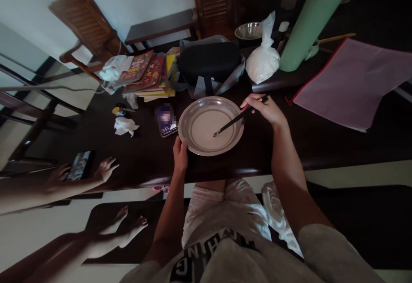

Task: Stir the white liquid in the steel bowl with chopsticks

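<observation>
Silver plate (210, 103) — black chopsticks (236, 119)

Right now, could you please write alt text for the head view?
A person's right hand holds chopsticks into a metal plate of pale liquid, while the left hand steadies its rim on a dark table. Books lie behind.

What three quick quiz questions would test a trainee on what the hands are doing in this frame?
1. True or false: the left hand grips the near rim of the metal plate.
2. What does the right hand hold? A) a spoon B) dark chopsticks C) a phone
3. Where do the tips of the chopsticks rest?

Key
1. True.
2. B.
3. In the pale mixture inside the plate, right of its centre.
</observation>
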`<action>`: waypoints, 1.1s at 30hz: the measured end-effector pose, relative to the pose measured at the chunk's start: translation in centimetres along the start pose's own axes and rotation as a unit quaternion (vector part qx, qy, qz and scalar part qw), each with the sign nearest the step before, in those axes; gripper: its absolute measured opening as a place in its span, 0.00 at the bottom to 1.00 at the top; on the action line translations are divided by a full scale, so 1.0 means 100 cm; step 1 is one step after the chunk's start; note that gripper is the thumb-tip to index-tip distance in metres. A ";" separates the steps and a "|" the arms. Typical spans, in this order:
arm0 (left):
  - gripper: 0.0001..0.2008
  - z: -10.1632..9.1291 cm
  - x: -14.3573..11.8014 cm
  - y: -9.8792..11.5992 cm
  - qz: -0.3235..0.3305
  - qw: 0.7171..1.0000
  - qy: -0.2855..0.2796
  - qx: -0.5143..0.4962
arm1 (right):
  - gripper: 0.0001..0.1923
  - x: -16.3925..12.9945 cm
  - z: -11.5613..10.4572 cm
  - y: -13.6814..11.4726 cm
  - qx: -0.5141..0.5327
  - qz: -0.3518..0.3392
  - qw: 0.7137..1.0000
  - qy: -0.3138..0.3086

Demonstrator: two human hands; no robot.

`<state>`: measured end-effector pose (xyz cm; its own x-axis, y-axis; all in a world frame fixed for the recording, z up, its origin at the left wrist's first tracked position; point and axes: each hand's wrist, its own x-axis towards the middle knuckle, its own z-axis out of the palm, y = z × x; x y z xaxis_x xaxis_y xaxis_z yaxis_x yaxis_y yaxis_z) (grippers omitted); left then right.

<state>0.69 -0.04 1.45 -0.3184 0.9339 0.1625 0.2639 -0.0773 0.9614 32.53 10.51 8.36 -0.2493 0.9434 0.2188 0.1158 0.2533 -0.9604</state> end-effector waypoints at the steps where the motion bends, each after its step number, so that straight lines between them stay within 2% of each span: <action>1: 0.19 0.000 0.000 0.000 0.002 1.000 0.000 0.000 | 0.24 0.000 0.003 -0.001 0.005 0.003 1.000 -0.020; 3: 0.19 0.000 0.001 -0.001 0.005 1.000 0.000 0.000 | 0.23 0.000 0.010 -0.004 0.001 0.006 0.998 -0.056; 5: 0.19 0.000 0.001 -0.002 0.006 1.000 -0.001 -0.001 | 0.23 0.001 0.012 -0.005 -0.005 -0.001 0.998 -0.060; 10: 0.19 0.001 0.001 -0.002 -0.002 1.000 0.001 -0.008 | 0.22 0.000 0.000 0.000 0.013 -0.004 0.999 0.035; 11: 0.19 0.001 0.001 -0.002 -0.003 1.000 0.001 -0.010 | 0.22 -0.001 -0.001 0.000 0.016 0.000 0.999 0.038; 13: 0.19 0.001 0.001 -0.002 -0.005 1.000 0.001 -0.011 | 0.22 -0.001 0.000 0.000 0.018 0.007 1.000 0.019; 16: 0.19 0.001 0.001 -0.002 -0.005 1.000 0.003 -0.006 | 0.21 -0.001 0.008 -0.001 0.012 0.004 0.999 -0.042; 18: 0.19 0.001 0.001 -0.002 -0.007 1.000 0.007 -0.003 | 0.21 0.000 0.011 -0.001 -0.002 -0.010 0.998 -0.057; 24: 0.18 0.001 0.001 -0.002 -0.012 1.000 0.007 -0.012 | 0.23 0.000 0.001 0.001 0.007 0.002 0.999 0.036; 26: 0.18 0.000 0.001 -0.001 -0.008 1.000 0.001 -0.009 | 0.23 -0.001 0.001 -0.001 0.016 0.015 1.000 0.022; 30: 0.18 0.000 0.001 -0.002 -0.004 1.000 0.001 -0.004 | 0.23 0.000 0.010 -0.005 0.013 0.001 0.999 -0.051; 33: 0.18 0.001 0.001 -0.002 -0.004 1.000 0.006 -0.008 | 0.22 0.001 0.010 -0.004 -0.007 -0.018 0.999 -0.050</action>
<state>0.67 0.07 1.20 -0.3316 0.9302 0.1572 0.2465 -0.0755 0.9662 31.53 10.32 8.58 -0.3485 0.9076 0.2341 0.1181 0.2903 -0.9496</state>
